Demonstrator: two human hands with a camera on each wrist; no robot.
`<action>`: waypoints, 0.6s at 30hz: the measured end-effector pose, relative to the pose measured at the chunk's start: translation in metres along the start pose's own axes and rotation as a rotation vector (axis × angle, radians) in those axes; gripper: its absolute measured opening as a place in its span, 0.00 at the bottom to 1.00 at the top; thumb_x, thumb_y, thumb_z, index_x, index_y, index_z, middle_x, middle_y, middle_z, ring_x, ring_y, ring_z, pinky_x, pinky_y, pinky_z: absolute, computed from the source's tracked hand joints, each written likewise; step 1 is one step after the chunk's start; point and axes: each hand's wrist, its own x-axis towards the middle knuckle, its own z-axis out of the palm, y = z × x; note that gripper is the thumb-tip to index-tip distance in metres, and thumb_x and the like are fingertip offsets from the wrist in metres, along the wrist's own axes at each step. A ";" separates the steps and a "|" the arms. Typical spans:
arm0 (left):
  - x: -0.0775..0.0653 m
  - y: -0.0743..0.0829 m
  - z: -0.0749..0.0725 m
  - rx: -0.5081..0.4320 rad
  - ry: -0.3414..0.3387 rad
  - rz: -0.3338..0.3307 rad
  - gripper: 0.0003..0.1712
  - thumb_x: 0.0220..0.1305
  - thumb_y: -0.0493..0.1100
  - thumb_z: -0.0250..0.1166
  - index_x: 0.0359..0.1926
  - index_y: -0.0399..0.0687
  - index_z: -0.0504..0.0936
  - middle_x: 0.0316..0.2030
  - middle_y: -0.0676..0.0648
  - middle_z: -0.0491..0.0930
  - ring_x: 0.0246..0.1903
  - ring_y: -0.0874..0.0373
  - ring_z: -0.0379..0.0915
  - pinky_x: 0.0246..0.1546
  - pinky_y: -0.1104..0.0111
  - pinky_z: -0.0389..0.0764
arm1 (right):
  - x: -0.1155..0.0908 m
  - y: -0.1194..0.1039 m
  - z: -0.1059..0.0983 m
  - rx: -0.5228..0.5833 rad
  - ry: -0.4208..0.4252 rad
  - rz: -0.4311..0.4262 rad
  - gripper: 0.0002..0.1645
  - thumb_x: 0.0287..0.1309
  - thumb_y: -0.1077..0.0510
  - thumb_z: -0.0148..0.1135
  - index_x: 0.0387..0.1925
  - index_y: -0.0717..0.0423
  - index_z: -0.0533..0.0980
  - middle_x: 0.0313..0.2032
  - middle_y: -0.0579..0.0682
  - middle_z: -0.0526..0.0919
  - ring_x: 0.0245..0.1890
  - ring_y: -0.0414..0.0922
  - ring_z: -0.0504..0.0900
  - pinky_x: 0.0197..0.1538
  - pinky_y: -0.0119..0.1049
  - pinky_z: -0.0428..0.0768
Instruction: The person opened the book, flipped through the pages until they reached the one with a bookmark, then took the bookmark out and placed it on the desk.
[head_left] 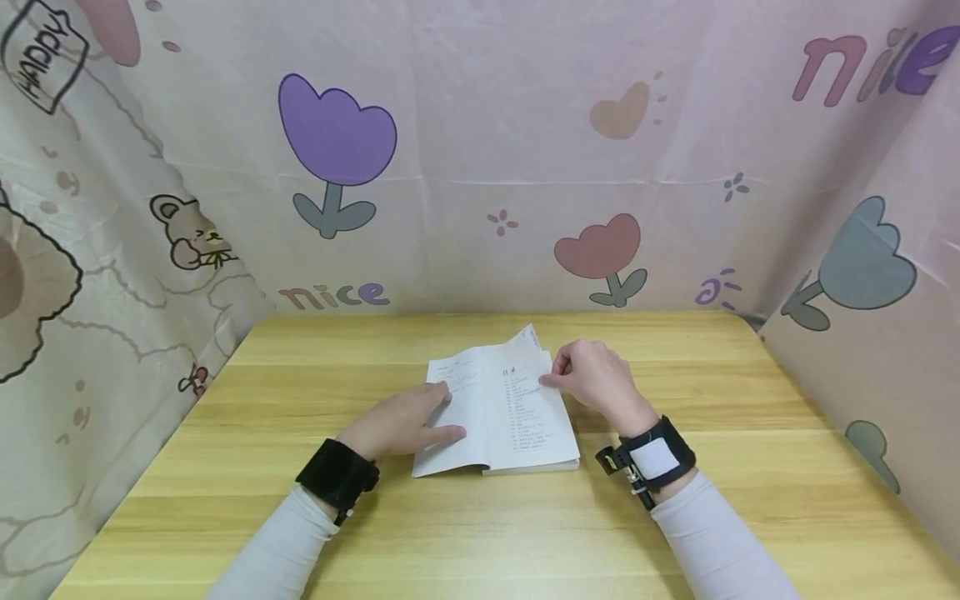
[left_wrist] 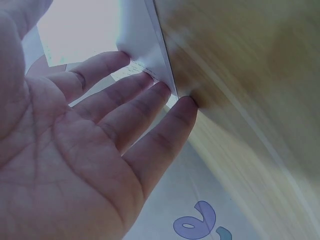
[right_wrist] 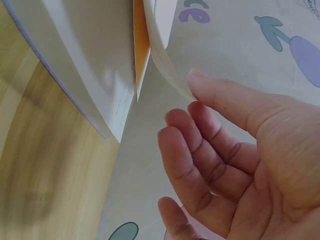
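An open paperback book lies on the wooden table, its right page printed with a column of text under a short heading. My left hand rests on the left page with its fingers extended and the thumb near the lower part. In the left wrist view, the fingertips reach the edge of the pages. With thumb and index finger, my right hand pinches the outer edge of a right-hand page, which bends away from the pages below it. An orange sheet shows between the pages in the right wrist view.
The light wooden table extends around the book. A printed cloth with flowers hangs behind the table and along both sides. Dark straps with small devices sit on both wrists.
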 end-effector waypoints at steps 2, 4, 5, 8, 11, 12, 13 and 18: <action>0.000 0.000 0.001 -0.003 0.002 0.002 0.43 0.57 0.70 0.59 0.62 0.43 0.70 0.52 0.46 0.76 0.46 0.58 0.71 0.51 0.62 0.74 | 0.000 0.000 0.001 0.000 0.002 -0.002 0.15 0.47 0.44 0.72 0.17 0.43 0.77 0.17 0.39 0.76 0.19 0.41 0.72 0.19 0.34 0.66; 0.001 0.000 0.000 -0.005 0.004 0.003 0.42 0.57 0.69 0.60 0.61 0.43 0.71 0.51 0.46 0.76 0.45 0.58 0.71 0.50 0.62 0.75 | 0.000 0.000 0.001 -0.001 0.010 -0.006 0.15 0.48 0.44 0.72 0.17 0.44 0.77 0.17 0.39 0.76 0.19 0.41 0.72 0.20 0.35 0.67; 0.001 0.000 0.000 -0.005 0.005 0.004 0.41 0.58 0.69 0.60 0.60 0.43 0.71 0.51 0.46 0.76 0.45 0.58 0.71 0.50 0.63 0.75 | 0.001 0.000 0.001 -0.001 0.013 -0.007 0.15 0.48 0.45 0.72 0.17 0.44 0.77 0.17 0.39 0.76 0.19 0.41 0.72 0.20 0.35 0.67; 0.001 0.001 -0.001 0.000 0.007 -0.002 0.40 0.58 0.68 0.61 0.59 0.44 0.72 0.50 0.47 0.77 0.44 0.58 0.71 0.49 0.63 0.75 | 0.001 -0.001 0.001 -0.005 0.016 -0.006 0.15 0.49 0.46 0.72 0.16 0.45 0.78 0.17 0.39 0.76 0.18 0.41 0.72 0.19 0.34 0.66; 0.001 0.001 -0.001 -0.003 0.005 -0.004 0.40 0.58 0.68 0.61 0.59 0.44 0.72 0.50 0.47 0.77 0.45 0.58 0.71 0.50 0.63 0.75 | 0.001 0.000 0.001 -0.009 0.015 -0.013 0.15 0.49 0.47 0.72 0.16 0.46 0.78 0.17 0.39 0.76 0.17 0.40 0.71 0.18 0.33 0.65; 0.001 0.001 -0.001 -0.002 0.005 -0.004 0.40 0.58 0.68 0.61 0.59 0.44 0.72 0.50 0.47 0.77 0.45 0.58 0.71 0.50 0.63 0.75 | 0.002 0.000 0.001 -0.011 0.016 -0.016 0.15 0.49 0.47 0.72 0.15 0.46 0.78 0.17 0.39 0.76 0.16 0.40 0.71 0.17 0.33 0.64; 0.000 0.001 -0.001 -0.007 0.005 -0.001 0.40 0.58 0.68 0.61 0.59 0.44 0.72 0.50 0.47 0.76 0.45 0.58 0.71 0.50 0.63 0.75 | 0.002 0.000 0.001 -0.015 0.018 -0.020 0.15 0.50 0.47 0.72 0.15 0.46 0.78 0.16 0.39 0.76 0.16 0.40 0.70 0.17 0.32 0.63; 0.000 0.000 0.000 -0.004 0.006 0.008 0.40 0.58 0.68 0.60 0.60 0.43 0.71 0.51 0.47 0.76 0.45 0.58 0.71 0.51 0.63 0.75 | 0.001 0.000 0.001 -0.026 0.021 -0.030 0.15 0.52 0.48 0.71 0.15 0.46 0.79 0.15 0.40 0.74 0.14 0.39 0.67 0.16 0.31 0.59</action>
